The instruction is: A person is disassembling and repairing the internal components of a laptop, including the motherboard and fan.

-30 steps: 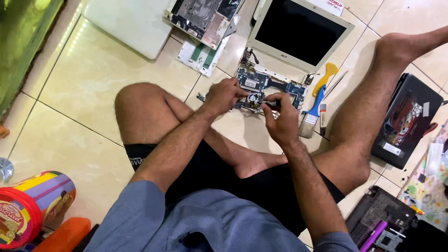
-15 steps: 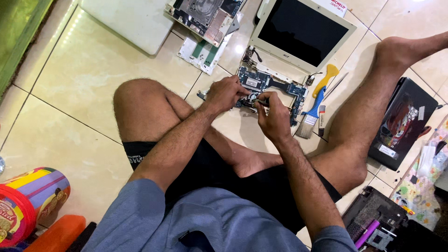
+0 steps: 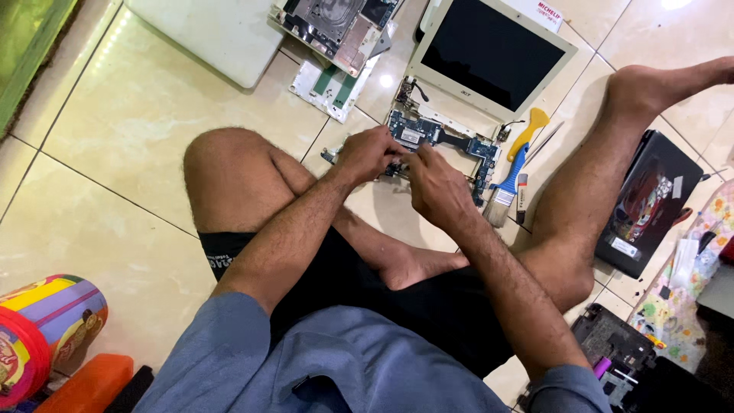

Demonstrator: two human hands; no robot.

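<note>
Head view: we see left hand (image 3: 369, 155) and right hand (image 3: 436, 187) side by side, fingers curled onto the blue circuit board (image 3: 440, 141) on the floor tiles, below the white laptop screen (image 3: 493, 57). Exact grip: can't tell. Vs 0.5 s ago: right hand has slid further over the board.

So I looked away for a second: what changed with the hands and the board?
The right hand slid left over the blue circuit board toward the left hand, so the two now sit close together. The left hand, board, white-framed screen and brush stayed put.
</note>
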